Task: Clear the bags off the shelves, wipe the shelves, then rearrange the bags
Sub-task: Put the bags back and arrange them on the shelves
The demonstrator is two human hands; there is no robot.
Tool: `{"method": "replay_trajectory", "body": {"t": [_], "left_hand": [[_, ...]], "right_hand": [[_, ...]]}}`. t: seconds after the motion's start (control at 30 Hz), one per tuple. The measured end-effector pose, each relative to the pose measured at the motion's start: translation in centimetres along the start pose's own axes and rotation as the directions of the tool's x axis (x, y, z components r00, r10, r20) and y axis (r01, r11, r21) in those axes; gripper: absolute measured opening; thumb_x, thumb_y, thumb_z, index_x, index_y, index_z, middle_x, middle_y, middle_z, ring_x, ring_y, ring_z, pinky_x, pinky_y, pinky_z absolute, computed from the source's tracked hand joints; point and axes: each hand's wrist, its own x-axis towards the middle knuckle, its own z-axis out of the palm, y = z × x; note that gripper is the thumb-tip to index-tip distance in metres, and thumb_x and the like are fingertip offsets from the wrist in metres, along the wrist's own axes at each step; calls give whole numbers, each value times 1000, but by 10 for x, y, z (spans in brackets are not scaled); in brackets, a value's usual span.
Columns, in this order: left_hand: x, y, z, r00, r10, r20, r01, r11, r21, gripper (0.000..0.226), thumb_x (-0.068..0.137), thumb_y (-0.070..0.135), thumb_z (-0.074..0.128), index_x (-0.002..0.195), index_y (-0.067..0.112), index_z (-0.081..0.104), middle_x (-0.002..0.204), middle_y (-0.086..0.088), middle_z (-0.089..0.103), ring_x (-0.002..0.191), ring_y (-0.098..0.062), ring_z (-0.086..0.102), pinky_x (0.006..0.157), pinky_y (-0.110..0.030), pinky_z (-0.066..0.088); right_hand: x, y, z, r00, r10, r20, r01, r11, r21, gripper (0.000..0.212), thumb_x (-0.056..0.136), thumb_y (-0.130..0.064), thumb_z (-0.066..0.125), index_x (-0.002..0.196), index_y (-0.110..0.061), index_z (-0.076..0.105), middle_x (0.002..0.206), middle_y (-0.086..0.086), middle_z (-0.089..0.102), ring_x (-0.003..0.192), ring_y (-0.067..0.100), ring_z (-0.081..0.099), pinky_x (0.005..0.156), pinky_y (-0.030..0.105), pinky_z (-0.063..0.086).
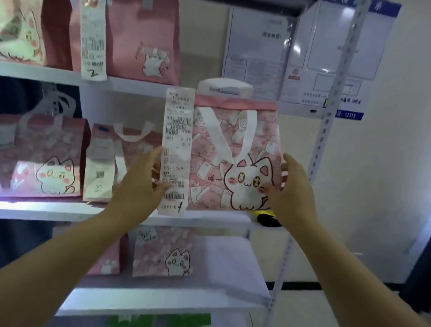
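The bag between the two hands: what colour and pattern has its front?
The soft pink bag shows a white cartoon cat among small white slips; head view.

We are seeing two pink bags (pixel 140 41) standing on the top shelf (pixel 28 71). Two tagged bags (pixel 36 160) and a black-and-yellow object (pixel 266 218) are sitting on the middle shelf (pixel 47 211), and two small bags (pixel 163 255) on the lower shelf (pixel 217 274). Whether the big cat bag (pixel 234 159) is touching the middle one is unclear.
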Motion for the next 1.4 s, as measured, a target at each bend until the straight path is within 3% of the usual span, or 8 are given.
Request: {"method": "replay_trajectory", "body": {"t": [0.17,0.33,0.5,0.7,0.8,1.07,1.2,1.4], "left_hand": [[5,-39,47,993,-111,38,109,993,45,59,81,16,68,128,33,38,101,11,50,85,-3,54,68,-14,40],[25,-71,87,977,-204,57,198,975,96,50,79,11,70,121,27,46,102,5,53,87,-13,56,79,-35,51],[39,-101,124,947,-310,85,301,949,98,52,81,11,68,126,25,45,108,3,58,93,-17,58,83,-42,52],[49,-117,151,936,-347,60,340,935,105,50,79,8,68,123,20,47,108,-2,58,96,-21,58,85,-44,51],[51,-119,156,945,-323,46,315,939,138,52,80,11,69,127,15,46,115,-7,55,101,-25,57,89,-46,49],[50,-113,147,949,-315,1,310,934,178,59,80,20,69,133,14,43,122,-9,46,103,-23,54,92,-43,49],[49,-101,124,968,-243,-68,251,957,148,56,80,27,70,129,16,44,124,-4,43,97,-14,51,83,-30,44],[45,-84,60,986,-129,-103,147,970,194,40,81,30,68,118,20,54,113,3,47,96,-15,54,80,-34,47]], "right_hand": [[11,42,49,991,78,108,-71,995,-69,60,83,-14,64,137,-19,38,128,1,48,109,20,53,85,32,47],[31,78,94,962,219,162,-218,976,-21,51,78,-10,67,123,-20,47,119,0,52,92,18,55,73,36,51],[47,108,129,924,306,228,-313,950,-7,47,74,-7,66,116,-20,49,112,0,54,97,22,57,77,43,54],[57,133,150,916,332,226,-343,939,13,41,81,-10,63,116,-19,43,113,1,53,93,18,56,76,37,54],[62,139,155,924,305,230,-315,949,11,33,83,-15,65,108,-22,44,108,0,55,86,14,57,67,30,52],[64,134,142,937,285,204,-290,957,-2,42,86,-29,60,123,-18,45,122,-2,46,97,23,57,77,38,51],[64,113,127,975,174,136,-181,983,38,43,85,-27,63,124,-17,46,124,0,47,107,16,49,82,27,39],[54,43,125,994,-37,107,29,997,77,40,85,-24,64,121,-17,50,118,-2,48,99,12,49,79,22,36]]}}
